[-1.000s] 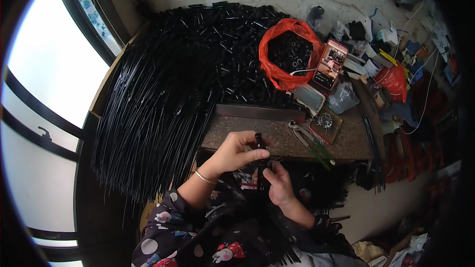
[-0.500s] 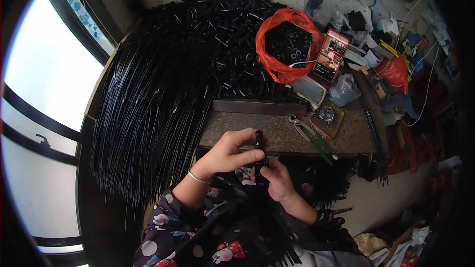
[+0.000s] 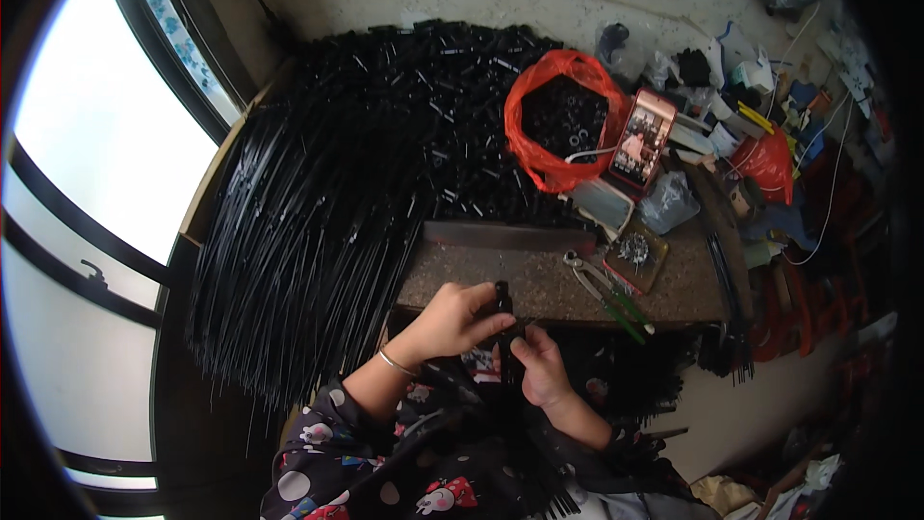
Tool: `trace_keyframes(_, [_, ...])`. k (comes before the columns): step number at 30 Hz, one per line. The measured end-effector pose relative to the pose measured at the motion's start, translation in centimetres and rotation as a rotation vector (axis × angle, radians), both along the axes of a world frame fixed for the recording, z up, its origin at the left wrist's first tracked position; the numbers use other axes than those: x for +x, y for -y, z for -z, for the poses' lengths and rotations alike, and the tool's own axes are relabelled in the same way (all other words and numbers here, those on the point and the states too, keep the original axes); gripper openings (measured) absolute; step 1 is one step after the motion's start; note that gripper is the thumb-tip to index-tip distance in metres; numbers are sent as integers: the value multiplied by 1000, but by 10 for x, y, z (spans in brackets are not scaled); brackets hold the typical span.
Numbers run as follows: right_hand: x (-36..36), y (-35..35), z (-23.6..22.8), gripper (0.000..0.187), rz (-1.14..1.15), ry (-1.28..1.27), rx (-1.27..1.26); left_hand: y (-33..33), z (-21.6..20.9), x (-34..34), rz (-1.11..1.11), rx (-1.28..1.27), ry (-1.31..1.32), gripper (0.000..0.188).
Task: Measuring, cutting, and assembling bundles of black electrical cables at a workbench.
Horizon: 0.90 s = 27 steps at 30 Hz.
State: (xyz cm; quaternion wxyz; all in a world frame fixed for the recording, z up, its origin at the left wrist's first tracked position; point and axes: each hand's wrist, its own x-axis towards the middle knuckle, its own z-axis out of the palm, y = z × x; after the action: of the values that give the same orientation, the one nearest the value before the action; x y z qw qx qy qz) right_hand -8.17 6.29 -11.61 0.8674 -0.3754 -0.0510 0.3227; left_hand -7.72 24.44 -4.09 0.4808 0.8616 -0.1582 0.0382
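Note:
In front of my body, over the table's near edge, both hands meet on a dark piece (image 3: 501,294) shaped like a short black tube standing upright. My left hand (image 3: 450,323), with a bracelet at the wrist, is closed round its upper part, and the tube's top sticks out above the fingers. Just below and to the right, my right hand (image 3: 546,366) pinches the lower part between thumb and fingers. Thin black rods show below the hands against the dark patterned clothing; whether they join the tube cannot be made out.
A large heap of black tubes with long thin rods (image 3: 298,241) covers the table's left. A red plastic bag (image 3: 520,149) holds small dark rings. Beside it are a phone (image 3: 643,140), a shallow tin (image 3: 659,270) of small metal bits and green-handled pincers (image 3: 606,294). A dark bar (image 3: 510,236) borders the heap.
The whole scene sits slightly lower in the picture. My left fingers have come down round the tube's top, and less of the tube shows. Both hands remain on it.

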Motion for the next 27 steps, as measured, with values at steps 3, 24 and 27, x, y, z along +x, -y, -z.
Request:
trace_keyframes(3, [-4, 1, 2, 13, -53, 54, -2, -3, 4, -6, 133, -555, -299, 16])
trace_keyframes(24, [-1, 16, -4, 31, -15, 141, -9, 27, 29, -27, 11, -361, 176, 42])
trace_keyframes(27, [0, 18, 3, 34, -20, 166, -38, 28, 34, -28, 10, -433, 161, 35])
